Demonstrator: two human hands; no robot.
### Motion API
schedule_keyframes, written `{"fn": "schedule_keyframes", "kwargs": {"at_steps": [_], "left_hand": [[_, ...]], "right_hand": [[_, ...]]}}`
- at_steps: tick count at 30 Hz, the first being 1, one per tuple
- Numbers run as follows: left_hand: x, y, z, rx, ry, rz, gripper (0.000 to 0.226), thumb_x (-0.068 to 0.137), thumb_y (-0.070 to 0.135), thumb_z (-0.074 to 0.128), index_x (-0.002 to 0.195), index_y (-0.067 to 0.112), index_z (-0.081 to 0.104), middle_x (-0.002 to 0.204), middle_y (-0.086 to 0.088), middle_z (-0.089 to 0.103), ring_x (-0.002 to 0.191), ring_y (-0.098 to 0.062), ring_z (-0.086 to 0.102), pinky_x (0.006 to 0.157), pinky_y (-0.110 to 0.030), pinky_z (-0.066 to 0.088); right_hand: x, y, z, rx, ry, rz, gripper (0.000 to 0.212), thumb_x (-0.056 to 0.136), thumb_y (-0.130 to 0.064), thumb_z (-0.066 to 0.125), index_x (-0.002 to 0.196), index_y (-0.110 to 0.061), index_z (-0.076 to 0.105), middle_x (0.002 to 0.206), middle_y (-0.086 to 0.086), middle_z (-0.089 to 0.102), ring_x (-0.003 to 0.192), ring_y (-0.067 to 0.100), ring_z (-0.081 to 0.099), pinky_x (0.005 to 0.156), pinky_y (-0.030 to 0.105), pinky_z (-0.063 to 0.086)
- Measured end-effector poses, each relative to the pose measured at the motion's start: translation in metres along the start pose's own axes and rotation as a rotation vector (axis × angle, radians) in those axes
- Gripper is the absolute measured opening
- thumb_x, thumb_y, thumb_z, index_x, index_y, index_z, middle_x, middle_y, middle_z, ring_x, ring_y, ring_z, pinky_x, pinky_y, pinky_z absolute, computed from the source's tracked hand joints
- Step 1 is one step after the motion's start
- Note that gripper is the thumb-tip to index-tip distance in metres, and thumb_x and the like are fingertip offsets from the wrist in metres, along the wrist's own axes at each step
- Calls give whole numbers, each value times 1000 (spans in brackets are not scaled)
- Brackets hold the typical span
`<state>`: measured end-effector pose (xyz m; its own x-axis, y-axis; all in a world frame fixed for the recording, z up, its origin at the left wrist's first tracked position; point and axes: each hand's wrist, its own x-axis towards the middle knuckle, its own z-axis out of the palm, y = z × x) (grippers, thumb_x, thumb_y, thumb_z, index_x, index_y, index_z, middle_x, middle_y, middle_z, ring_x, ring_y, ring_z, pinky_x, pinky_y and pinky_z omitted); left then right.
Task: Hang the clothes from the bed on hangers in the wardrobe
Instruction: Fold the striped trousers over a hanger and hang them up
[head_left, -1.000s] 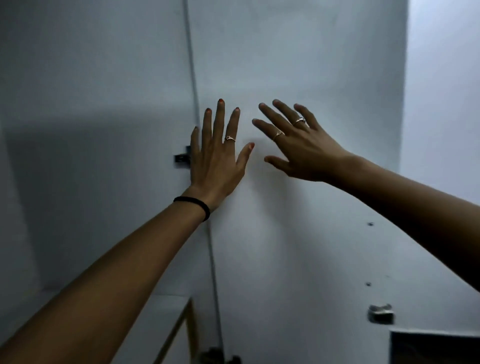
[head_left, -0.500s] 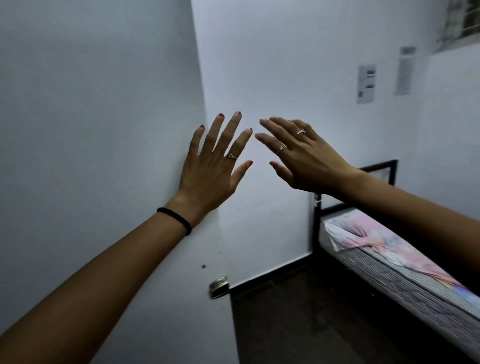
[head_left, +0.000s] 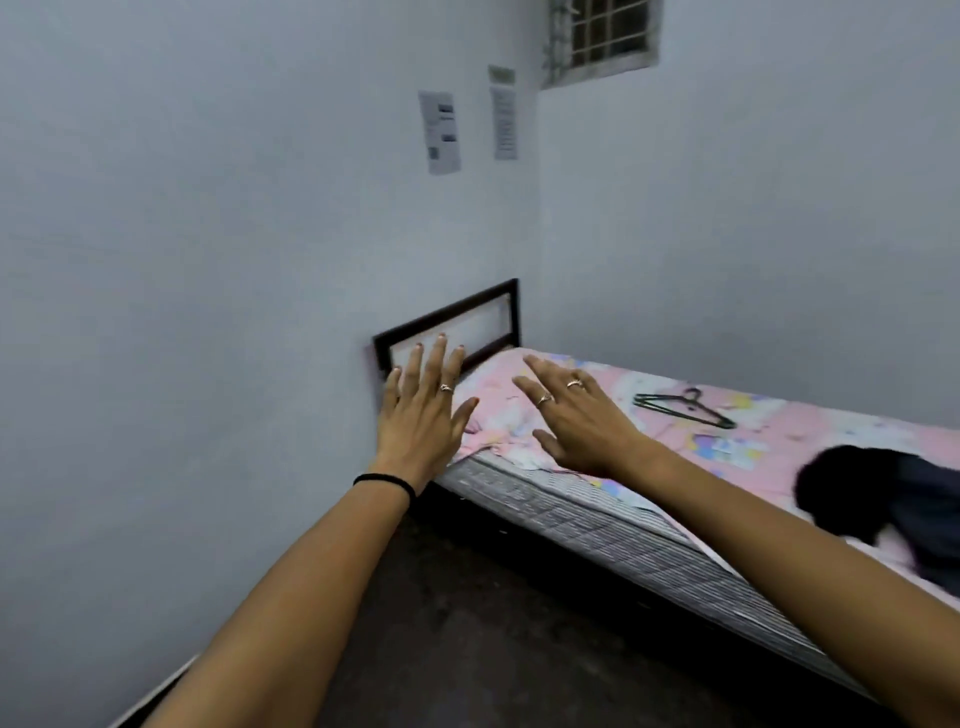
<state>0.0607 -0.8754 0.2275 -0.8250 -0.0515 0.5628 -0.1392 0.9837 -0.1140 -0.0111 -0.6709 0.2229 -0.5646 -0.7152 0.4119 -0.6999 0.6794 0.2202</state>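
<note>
While both your arms reach forward, your left hand (head_left: 421, 415) and right hand (head_left: 574, 415) float with fingers straight and spread wide, holding nothing. The bed (head_left: 597, 519) stands along the far wall with a pink patterned sheet (head_left: 779, 431) over a striped mattress. A dark hanger (head_left: 683, 408) lies flat on the sheet, beyond your right hand and apart from it. The dark clothes (head_left: 883, 499) sit heaped on the sheet at the right edge (partly cut off by the frame). Two papers (head_left: 440, 132) hang on the wall above the dark headboard (head_left: 452, 319), and a barred window (head_left: 602, 36) sits higher up.
</note>
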Motion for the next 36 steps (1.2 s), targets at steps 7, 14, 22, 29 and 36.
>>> {"fn": "schedule_keyframes", "kwargs": {"at_steps": [7, 14, 22, 29, 36], "left_hand": [[70, 125, 62, -196, -41, 226, 60, 93, 51, 30, 144, 20, 37, 151, -7, 39, 136, -31, 40, 104, -49, 38], [111, 233, 104, -183, -96, 523, 60, 93, 50, 26, 142, 20, 44, 151, -4, 38, 136, -29, 40, 105, -47, 38], [221, 281, 155, -167, 20, 714, 48, 93, 43, 51, 129, 12, 58, 150, -7, 40, 139, -30, 36, 109, -47, 32], [306, 282, 246, -183, -112, 696, 53, 100, 45, 34, 140, 12, 42, 158, -6, 21, 147, -27, 13, 115, -45, 15], [333, 337, 310, -311, -290, 663, 53, 100, 43, 35, 141, 11, 41, 157, -6, 24, 145, -26, 16, 114, -45, 20]], "right_hand": [[-63, 126, 31, -90, -127, 213, 68, 94, -32, 49, 152, -13, 18, 161, 11, 3, 147, 27, 15, 116, 43, 14], [-105, 202, 48, -21, -239, 477, 70, 95, -31, 51, 152, -13, 14, 161, 11, 0, 146, 26, 19, 114, 38, 21], [-110, 297, 75, -28, -368, 732, 71, 96, -32, 50, 153, -16, 12, 161, 9, -1, 146, 26, 16, 113, 40, 22], [-134, 397, 108, 156, -232, 1200, 63, 87, -37, 56, 140, -6, 41, 146, 15, 39, 131, 33, 42, 105, 43, 39], [-250, 443, 139, 227, -222, 1724, 53, 90, -23, 61, 133, 4, 44, 134, 28, 45, 119, 43, 49, 95, 42, 43]]}}
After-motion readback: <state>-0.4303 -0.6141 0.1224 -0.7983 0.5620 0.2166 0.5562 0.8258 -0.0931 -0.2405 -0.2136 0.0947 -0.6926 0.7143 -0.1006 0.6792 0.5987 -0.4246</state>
